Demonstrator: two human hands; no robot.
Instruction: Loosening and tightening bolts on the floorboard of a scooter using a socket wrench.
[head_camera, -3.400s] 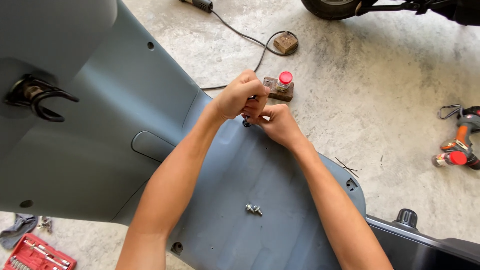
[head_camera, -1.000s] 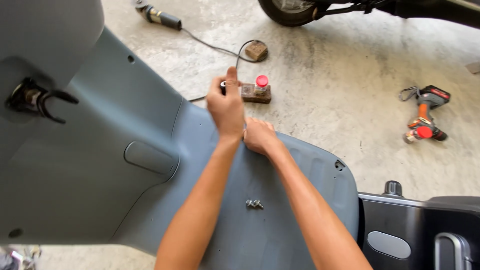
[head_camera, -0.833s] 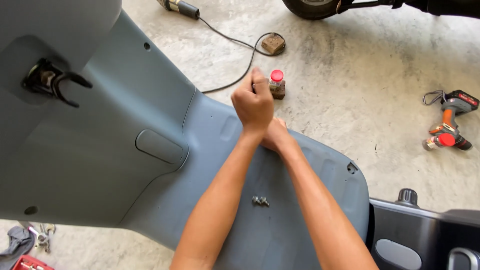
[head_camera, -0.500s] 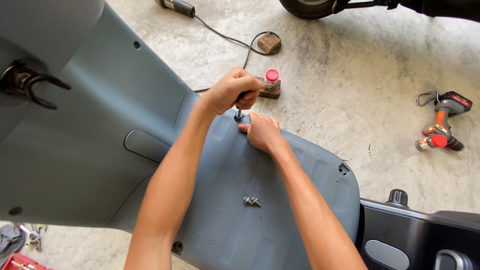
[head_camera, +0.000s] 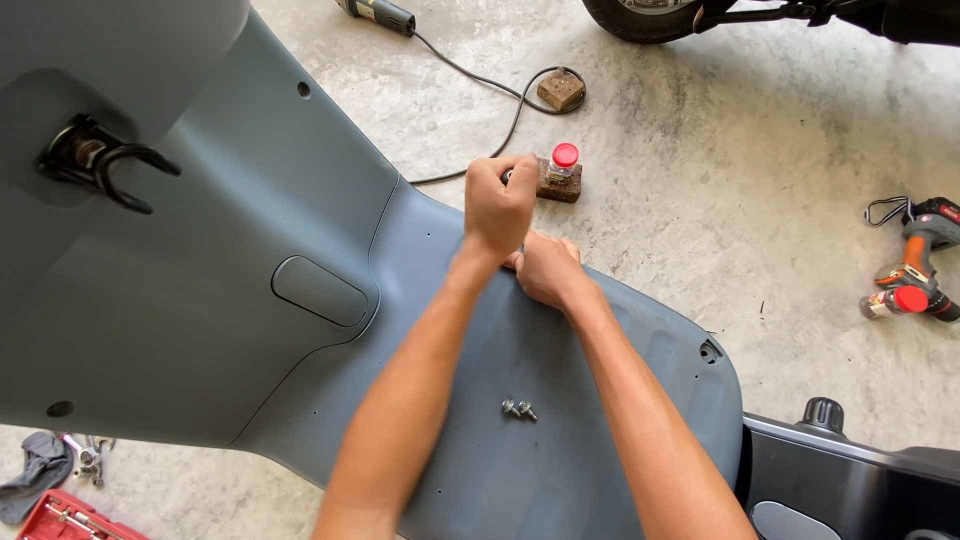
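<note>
two hands (head_camera: 498, 205), two screws (head_camera: 519, 409), one drill (head_camera: 915, 262)

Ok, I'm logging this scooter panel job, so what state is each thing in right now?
Left hand: fist closed, what it grips is hidden.
Right hand: pressed flat on the grey panel.
Screws: loose, lying on the panel.
Jar: red cap on, upright.
Drill: lying on the floor.

Scooter panel (head_camera: 250, 300): matt grey plastic, smooth. Screws (head_camera: 519, 409): shiny metal. Floor (head_camera: 700, 150) looked like rough concrete. Rag (head_camera: 38, 470): grey cloth
</note>
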